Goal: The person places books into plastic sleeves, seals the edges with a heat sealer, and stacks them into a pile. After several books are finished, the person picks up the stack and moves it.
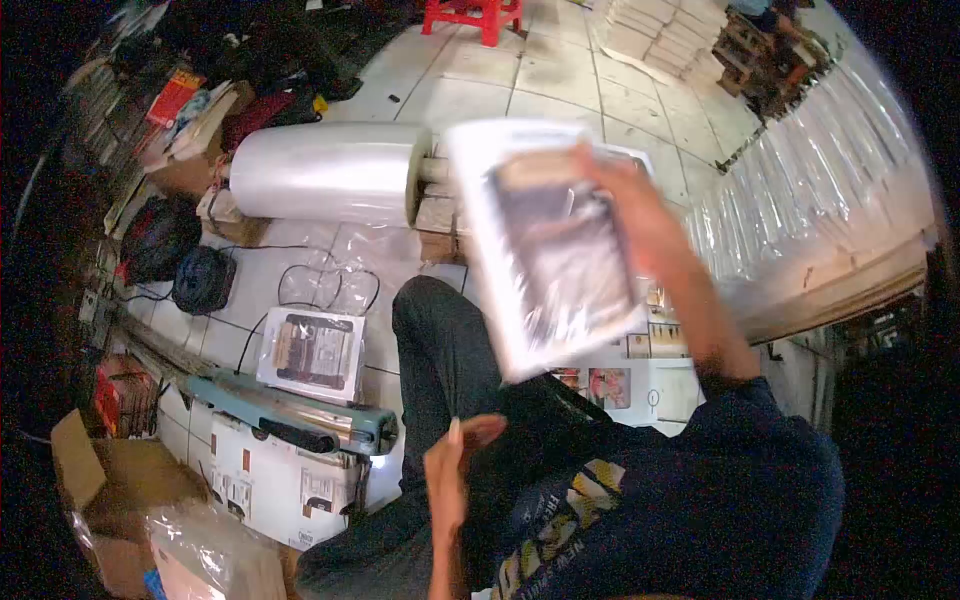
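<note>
My right hand (640,215) grips a white plastic-wrapped book (560,240) by its right side and holds it up in front of me. Its cover has a dark panel, blurred by motion. My left hand (460,455) is over my lap, thumb up and fingers stretched out, with nothing visible in it. To the left, a similar wrapped book (315,350) lies behind a teal bar heat sealer (300,415) with a black handle. The heat sealer is propped on a white printed box (285,480).
A big roll of clear film (325,170) rests on blocks ahead. Plastic-covered stacks (810,180) line the right side. An open carton (130,490) sits at lower left, near a plastic-wrapped bundle (215,555). A red stool (475,18) stands at the back.
</note>
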The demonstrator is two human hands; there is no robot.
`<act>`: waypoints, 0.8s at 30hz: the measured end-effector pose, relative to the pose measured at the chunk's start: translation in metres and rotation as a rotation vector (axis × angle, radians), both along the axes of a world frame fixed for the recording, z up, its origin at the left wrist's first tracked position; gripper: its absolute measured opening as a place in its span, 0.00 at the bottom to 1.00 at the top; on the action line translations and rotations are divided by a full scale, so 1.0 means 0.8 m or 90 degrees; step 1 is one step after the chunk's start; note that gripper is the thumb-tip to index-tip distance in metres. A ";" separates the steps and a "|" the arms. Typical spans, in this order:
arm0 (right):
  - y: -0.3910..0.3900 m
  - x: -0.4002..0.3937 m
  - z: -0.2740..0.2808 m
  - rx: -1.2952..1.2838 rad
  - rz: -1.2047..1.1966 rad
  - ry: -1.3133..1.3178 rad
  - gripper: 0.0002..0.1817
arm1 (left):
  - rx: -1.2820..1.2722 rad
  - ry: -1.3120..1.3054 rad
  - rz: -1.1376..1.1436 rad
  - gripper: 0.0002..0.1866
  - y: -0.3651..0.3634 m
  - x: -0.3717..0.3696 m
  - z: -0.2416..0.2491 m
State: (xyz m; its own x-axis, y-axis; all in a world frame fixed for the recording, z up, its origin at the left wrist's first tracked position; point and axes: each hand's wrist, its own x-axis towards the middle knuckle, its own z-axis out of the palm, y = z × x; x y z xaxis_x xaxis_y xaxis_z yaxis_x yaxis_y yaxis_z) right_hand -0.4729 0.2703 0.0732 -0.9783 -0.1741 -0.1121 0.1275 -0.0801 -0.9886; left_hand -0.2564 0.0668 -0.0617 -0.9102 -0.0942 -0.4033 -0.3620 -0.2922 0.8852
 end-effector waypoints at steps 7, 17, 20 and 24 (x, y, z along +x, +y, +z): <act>0.211 -0.153 -0.065 0.399 -0.090 0.029 0.31 | -0.850 0.221 0.311 0.23 -0.186 0.117 0.064; 0.199 -0.161 -0.098 0.988 -0.406 0.452 0.48 | -0.955 -0.212 0.364 0.36 -0.381 0.310 0.090; 0.103 -0.115 -0.054 0.763 -0.412 0.674 0.34 | -0.701 -0.103 0.515 0.37 -0.381 0.334 0.029; -0.048 -0.001 -0.055 0.356 -0.144 0.663 0.31 | -1.413 -0.318 0.380 0.26 -0.356 0.355 0.013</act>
State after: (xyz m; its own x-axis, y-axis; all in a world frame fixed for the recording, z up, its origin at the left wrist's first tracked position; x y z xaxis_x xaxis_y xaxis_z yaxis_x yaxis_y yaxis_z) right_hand -0.4737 0.2322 0.0295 -0.6467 -0.1665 0.7444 -0.7143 0.4747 -0.5143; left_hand 0.0274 -0.2177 -0.0511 -0.5301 -0.6487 0.5460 -0.8363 0.5060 -0.2108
